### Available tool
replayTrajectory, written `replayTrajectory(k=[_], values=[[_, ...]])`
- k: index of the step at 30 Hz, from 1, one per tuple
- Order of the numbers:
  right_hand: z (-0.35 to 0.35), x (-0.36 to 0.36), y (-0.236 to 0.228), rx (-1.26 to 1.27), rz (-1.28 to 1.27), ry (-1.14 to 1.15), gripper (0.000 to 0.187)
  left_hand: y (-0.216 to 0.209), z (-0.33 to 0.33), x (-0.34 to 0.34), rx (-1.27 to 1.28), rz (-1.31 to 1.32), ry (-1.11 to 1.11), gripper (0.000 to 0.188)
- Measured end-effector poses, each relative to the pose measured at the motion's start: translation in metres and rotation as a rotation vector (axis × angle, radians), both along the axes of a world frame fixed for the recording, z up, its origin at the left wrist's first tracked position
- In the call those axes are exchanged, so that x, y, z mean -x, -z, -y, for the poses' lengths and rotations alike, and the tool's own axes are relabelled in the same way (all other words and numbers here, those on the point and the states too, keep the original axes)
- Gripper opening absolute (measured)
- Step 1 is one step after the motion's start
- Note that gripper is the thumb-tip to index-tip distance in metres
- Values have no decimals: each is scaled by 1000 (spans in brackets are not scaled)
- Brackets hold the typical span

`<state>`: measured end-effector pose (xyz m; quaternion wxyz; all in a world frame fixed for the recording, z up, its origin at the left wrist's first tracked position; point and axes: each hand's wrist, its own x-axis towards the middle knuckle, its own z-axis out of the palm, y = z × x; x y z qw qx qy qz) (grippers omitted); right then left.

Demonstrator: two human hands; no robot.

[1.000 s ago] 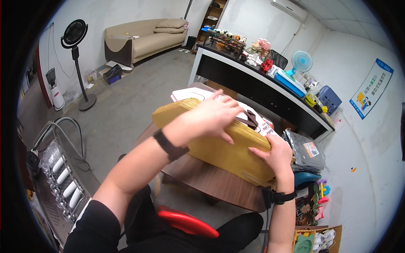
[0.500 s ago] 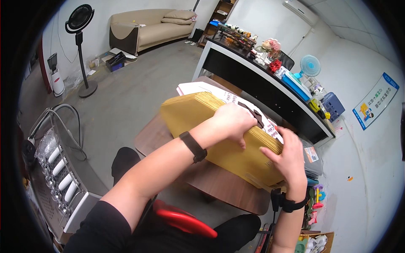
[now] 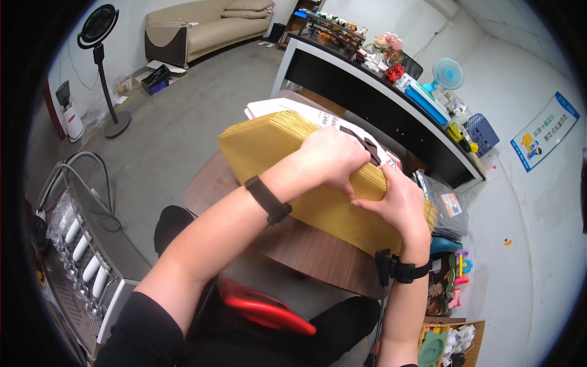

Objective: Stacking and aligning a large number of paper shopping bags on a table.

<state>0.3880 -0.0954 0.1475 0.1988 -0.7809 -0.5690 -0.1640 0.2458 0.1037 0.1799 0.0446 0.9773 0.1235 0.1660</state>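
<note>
A thick stack of golden-yellow envelopes [image 3: 263, 147], perhaps padded mailers, stands tilted on edge on the brown wooden table [image 3: 324, 257]. My left hand [image 3: 336, 158] is closed over the stack's upper edge, fingers behind it and thumb in front. Beside it, my right hand [image 3: 400, 199] grips the same edge, its thumb pressed on the front face and close to the left thumb. Behind the envelopes lean white printed bags [image 3: 269, 109], with a dark strap or handle [image 3: 370, 148] showing past my left hand. The fingertips behind the stack are hidden.
Clear-wrapped grey packages [image 3: 443, 205] lie to the right. A black desk [image 3: 348, 92] holding flowers and a blue fan [image 3: 448, 73] stands beyond. A metal rack [image 3: 92, 263] is at left, a red stool seat [image 3: 269, 312] below, and a toy-filled box [image 3: 452, 342] at lower right.
My right hand has slid left along the stack's top edge, toward my left hand. It now grips the envelopes more firmly. The whole view has shifted slightly.
</note>
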Motion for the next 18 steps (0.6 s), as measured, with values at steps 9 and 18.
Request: replayTrajectory(k=[9, 18], values=[[5, -7, 0, 8, -32, -15, 71, 7, -10, -4, -52, 18, 73, 68], [9, -13, 0, 12, -30, -94, 64, 16, -16, -5, -116, 58, 109, 65]])
